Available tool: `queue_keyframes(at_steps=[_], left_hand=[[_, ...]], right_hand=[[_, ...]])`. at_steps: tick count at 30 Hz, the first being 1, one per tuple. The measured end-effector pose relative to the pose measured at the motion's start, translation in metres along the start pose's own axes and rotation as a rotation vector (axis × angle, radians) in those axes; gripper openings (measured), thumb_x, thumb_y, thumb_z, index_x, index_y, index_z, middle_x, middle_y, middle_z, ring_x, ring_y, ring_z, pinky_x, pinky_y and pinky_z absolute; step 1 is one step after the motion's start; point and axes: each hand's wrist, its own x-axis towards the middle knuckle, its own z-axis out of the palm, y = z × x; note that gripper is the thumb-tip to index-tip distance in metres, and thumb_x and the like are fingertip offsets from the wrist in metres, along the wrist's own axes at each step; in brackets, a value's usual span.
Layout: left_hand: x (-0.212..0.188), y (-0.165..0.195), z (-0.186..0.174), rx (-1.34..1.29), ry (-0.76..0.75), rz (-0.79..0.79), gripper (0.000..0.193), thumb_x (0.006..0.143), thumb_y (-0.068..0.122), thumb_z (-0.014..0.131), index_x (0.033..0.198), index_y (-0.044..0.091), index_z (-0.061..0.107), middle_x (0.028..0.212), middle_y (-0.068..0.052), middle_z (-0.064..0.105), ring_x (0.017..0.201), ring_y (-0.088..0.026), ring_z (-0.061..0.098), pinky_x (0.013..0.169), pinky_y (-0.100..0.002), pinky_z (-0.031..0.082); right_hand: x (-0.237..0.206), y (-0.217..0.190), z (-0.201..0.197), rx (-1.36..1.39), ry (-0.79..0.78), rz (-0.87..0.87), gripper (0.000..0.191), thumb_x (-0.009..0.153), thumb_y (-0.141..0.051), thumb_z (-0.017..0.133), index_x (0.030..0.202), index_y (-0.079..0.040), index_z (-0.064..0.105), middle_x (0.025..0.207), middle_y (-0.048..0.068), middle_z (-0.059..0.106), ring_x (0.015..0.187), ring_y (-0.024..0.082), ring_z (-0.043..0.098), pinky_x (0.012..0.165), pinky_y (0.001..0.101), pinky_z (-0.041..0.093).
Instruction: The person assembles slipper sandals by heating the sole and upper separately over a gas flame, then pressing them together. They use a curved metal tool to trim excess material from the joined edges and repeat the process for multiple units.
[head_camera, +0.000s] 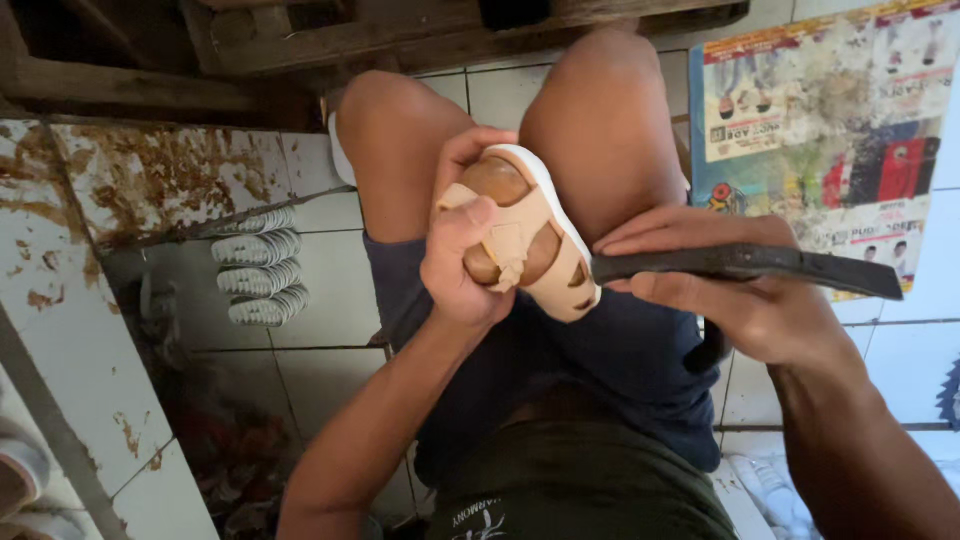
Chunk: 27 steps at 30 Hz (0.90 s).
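Your left hand (462, 250) grasps one beige sandal (535, 240); your right hand (735, 290) grips one dark flat tool (750, 265); four soles (260, 265) lie stacked on the tiled floor (320, 300).

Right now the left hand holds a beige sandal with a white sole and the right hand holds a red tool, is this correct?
Not quite: the tool in the right hand is black, not red. The head view shows it. The left hand does hold the beige sandal with a white sole.

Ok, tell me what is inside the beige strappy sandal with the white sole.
A brown rounded wooden form fills the beige strappy sandal, showing between its straps. The left hand grips it and covers the form's lower part. The right hand holds a dark flat tool at the sandal's edge.
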Motion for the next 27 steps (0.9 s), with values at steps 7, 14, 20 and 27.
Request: queue_keyframes(at_steps=[7,14,20,27], left_hand=[[0.006,0.011,0.005,0.085,-0.009,-0.126,0.063,0.087,0.03,0.058,0.136,-0.008,0.049,0.109,-0.019,0.062,0.099,-0.023,0.062,0.088,-0.031,0.049],[0.01,0.018,-0.001,0.16,-0.065,-0.142,0.061,0.088,0.029,0.059,0.136,-0.006,0.049,0.112,-0.016,0.061,0.099,-0.02,0.061,0.091,-0.028,0.051],[0.008,0.025,0.002,0.219,-0.124,-0.192,0.057,0.09,0.021,0.061,0.138,-0.005,0.048,0.106,-0.017,0.065,0.09,-0.02,0.067,0.082,-0.029,0.054],[0.01,0.03,-0.006,0.167,-0.134,-0.193,0.057,0.091,0.024,0.06,0.139,-0.005,0.047,0.109,-0.016,0.065,0.091,-0.018,0.064,0.086,-0.028,0.054]], right_hand=[[0.023,-0.008,-0.01,-0.129,-0.2,-0.005,0.021,0.082,-0.004,0.075,0.102,0.002,0.078,0.102,0.016,0.08,0.093,0.024,0.08,0.076,0.0342,0.067],[0.036,-0.025,0.003,-0.192,-0.081,0.058,0.024,0.085,-0.007,0.074,0.108,-0.002,0.078,0.108,0.015,0.08,0.099,0.023,0.078,0.082,0.0328,0.067],[0.055,-0.032,-0.012,-0.39,-0.342,0.066,0.025,0.083,-0.012,0.077,0.107,-0.006,0.08,0.102,0.008,0.082,0.083,0.016,0.076,0.067,0.0275,0.062],[0.049,-0.034,0.01,-0.289,-0.097,-0.002,0.024,0.085,-0.006,0.072,0.108,0.001,0.075,0.11,0.015,0.077,0.099,0.021,0.077,0.084,0.032,0.064]])
